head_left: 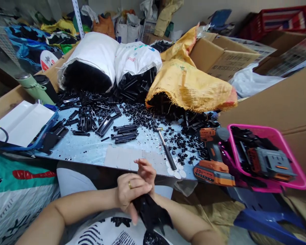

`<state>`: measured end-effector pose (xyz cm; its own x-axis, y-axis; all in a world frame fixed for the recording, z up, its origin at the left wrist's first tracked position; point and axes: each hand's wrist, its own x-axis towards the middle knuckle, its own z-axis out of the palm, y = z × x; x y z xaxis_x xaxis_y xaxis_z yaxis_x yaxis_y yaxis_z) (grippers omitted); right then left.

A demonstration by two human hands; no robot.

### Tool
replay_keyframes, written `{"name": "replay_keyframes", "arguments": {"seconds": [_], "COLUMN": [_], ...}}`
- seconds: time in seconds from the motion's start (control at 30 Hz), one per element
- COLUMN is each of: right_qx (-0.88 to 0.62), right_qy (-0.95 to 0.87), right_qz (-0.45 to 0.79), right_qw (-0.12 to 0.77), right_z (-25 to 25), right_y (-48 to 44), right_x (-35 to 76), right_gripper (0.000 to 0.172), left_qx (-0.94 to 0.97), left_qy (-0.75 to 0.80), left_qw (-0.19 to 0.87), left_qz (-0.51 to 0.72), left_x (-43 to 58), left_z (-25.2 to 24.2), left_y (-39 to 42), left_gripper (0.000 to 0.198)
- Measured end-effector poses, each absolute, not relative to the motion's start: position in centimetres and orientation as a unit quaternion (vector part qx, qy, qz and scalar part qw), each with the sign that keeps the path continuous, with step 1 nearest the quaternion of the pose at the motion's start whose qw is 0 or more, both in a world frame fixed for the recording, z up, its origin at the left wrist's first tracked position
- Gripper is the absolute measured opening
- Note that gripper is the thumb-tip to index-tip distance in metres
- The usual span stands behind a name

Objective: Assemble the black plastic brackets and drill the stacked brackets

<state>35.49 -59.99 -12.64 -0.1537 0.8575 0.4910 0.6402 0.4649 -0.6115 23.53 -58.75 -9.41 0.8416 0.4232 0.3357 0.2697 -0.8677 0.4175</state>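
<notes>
My left hand, with a ring on one finger, is closed on a soft-looking black piece. That piece hangs toward the lower right, close to my right forearm. Its lower end splits into blurred points, and I cannot tell its kind. My right hand is just beyond the left at the table's front edge, fingers raised, apart and partly curled. Its palm is partly hidden by the left hand. In front of both lie light grey cards. A hammer with a black handle rests to their right.
Open sacks spill black parts across the blue tabletop. Small black screw-like pieces lie at right. An orange and grey cordless drill stands by a pink basket. A blue tray sits at left.
</notes>
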Motion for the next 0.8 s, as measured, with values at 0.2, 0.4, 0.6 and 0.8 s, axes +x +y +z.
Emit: {"name": "replay_keyframes", "arguments": {"seconds": [0.2,0.4,0.6,0.8], "right_qx": [-0.442,-0.533,-0.513,-0.667], "right_qy": [-0.862,-0.842,-0.844,-0.727], "right_qz": [0.085,-0.017,-0.018,-0.013], "right_qw": [0.234,0.077,0.158,0.166], "right_z": [-10.8,-13.0,-13.1,-11.9], "right_y": [-45.2,-38.4,-33.0,-21.8], "right_x": [41.1,40.2,38.7,41.1], "right_gripper": [0.052,0.072,0.054,0.044], "left_qx": [0.947,0.951,0.951,0.91], "left_qy": [0.214,0.273,0.289,0.388], "left_qw": [0.019,-0.041,-0.034,0.009], "left_qz": [0.238,0.136,0.103,0.148], "left_x": [23.5,23.2,23.0,23.5], "left_z": [-12.6,-14.3,-14.7,-12.5], "left_y": [-51.1,-47.7,-43.6,-39.2], "left_gripper": [0.071,0.056,0.039,0.044]}}
